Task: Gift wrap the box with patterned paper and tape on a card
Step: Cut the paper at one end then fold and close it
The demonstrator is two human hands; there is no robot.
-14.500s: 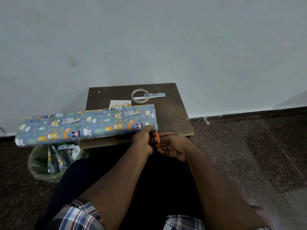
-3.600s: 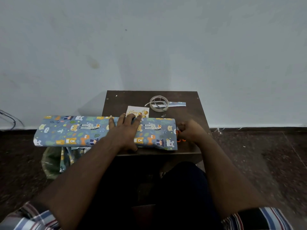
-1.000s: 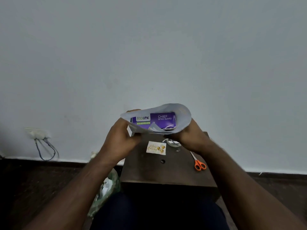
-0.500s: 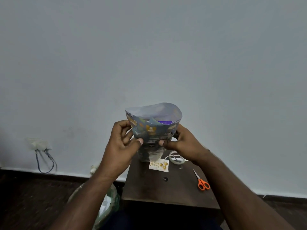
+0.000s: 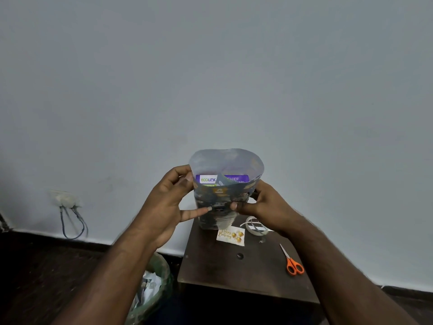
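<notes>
I hold the long box upright above the small table, its open paper end facing me. The blue animal-patterned paper [image 5: 220,195] forms a tube around the purple box [image 5: 235,178], whose end label shows inside. My left hand [image 5: 168,207] grips the tube's left side, thumb on the front. My right hand [image 5: 262,205] grips the right side, thumb pressing the front. A white "Happy Birthday" card [image 5: 230,235] lies on the table under the box. The tape roll [image 5: 256,227] sits beside the card, partly behind my right wrist.
Orange-handled scissors [image 5: 293,265] lie on the dark wooden table [image 5: 222,270], right of centre. A bin [image 5: 152,285] with paper scraps stands on the floor left of the table. A wall socket with cables [image 5: 68,207] is at the left. The wall is close behind.
The wrapped box went from lying flat on the table to being lifted upright in both hands. In the last half second the open end tipped toward me, showing more of the label.
</notes>
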